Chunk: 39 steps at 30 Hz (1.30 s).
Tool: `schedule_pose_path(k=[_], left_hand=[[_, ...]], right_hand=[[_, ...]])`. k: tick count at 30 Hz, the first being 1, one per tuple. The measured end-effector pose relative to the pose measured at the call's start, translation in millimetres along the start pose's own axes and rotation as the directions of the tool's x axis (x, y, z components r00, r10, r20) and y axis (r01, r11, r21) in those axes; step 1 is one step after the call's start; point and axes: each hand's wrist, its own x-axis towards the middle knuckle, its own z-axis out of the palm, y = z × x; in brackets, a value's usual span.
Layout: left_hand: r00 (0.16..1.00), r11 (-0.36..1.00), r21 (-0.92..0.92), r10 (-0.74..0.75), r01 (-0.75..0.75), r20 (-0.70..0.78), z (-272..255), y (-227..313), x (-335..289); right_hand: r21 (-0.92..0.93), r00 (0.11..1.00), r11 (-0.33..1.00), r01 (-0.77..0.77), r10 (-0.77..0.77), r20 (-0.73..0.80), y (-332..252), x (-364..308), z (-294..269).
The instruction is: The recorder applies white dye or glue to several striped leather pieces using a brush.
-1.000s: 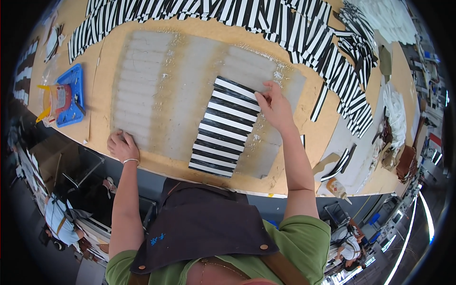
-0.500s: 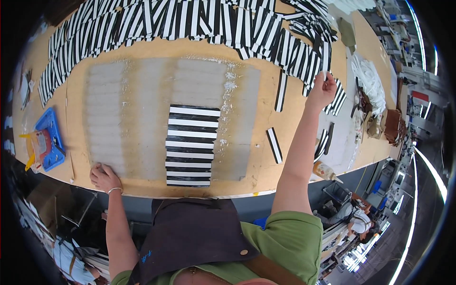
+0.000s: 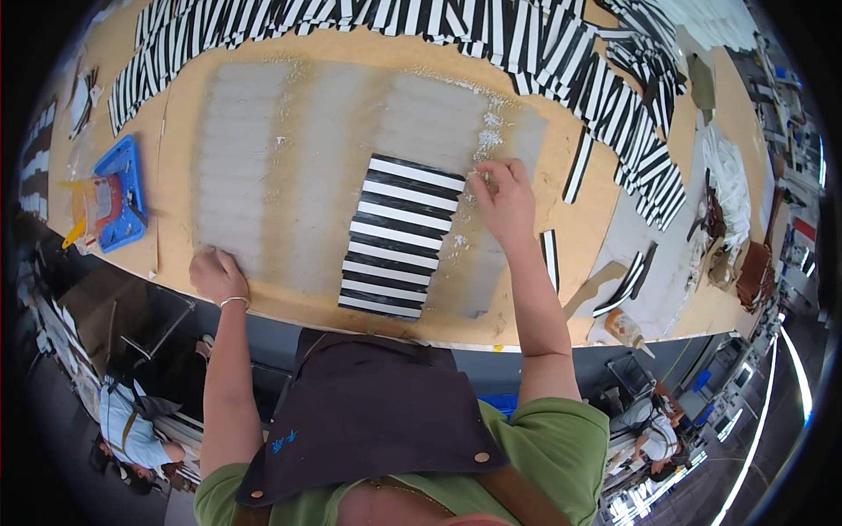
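Observation:
In the middle of the work sheet lies a block of black-and-white strips [image 3: 402,235], laid side by side like rungs. Just off its upper right corner is my right hand [image 3: 506,200], fingers bent and thumb and fingertips pinched together; whatever is between them, if anything, is too small to make out. My left hand [image 3: 219,275], with a bracelet at the wrist, rests closed at the lower left edge of the grey sheet [image 3: 232,167], its fingers curled under so that their inside is hidden. The sheet has brownish bands and flaky white residue.
A long curved row of black-and-white strips [image 3: 351,13] spans the far side. Loose strips [image 3: 576,167] lie at right, near a glue bottle [image 3: 624,328]. A blue tray [image 3: 132,188] with an orange-red container stands left. White cloth [image 3: 724,180] lies far right.
My right hand has left the strip row at the upper right and come leftward to the block's corner. My left hand has curled more tightly in place. The whole view has shifted somewhat.

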Motion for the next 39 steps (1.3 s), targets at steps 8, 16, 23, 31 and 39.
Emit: schedule_pose_path(k=[8,16,23,31,39], left_hand=[[0.999,1.0,-0.013,-0.017,0.016,-0.044,-1.9,1.7,-2.4],[0.999,0.999,-0.013,-0.036,0.036,-0.019,-0.3,-1.3,-2.1],[0.999,0.999,-0.019,-0.032,0.032,-0.025,-2.0,1.9,-2.7],[0.999,0.999,-0.01,-0.033,0.032,-0.031,-1.3,1.7,-3.4],[0.999,1.0,-0.014,-0.022,0.021,-0.045,0.4,-0.5,-2.1]], right_hand=[[-0.255,0.997,0.966,0.049,-0.031,0.071,-8.8,-4.4,22.3],[-0.333,0.994,0.941,0.057,-0.022,0.108,-20.2,-1.7,19.8],[0.039,0.973,0.997,-0.07,0.059,0.223,-23.7,-6.4,13.6],[0.133,0.868,0.971,0.201,-0.239,0.435,-15.6,3.0,-2.1],[0.343,0.869,0.932,0.117,-0.263,0.419,-18.0,-3.0,2.7]])
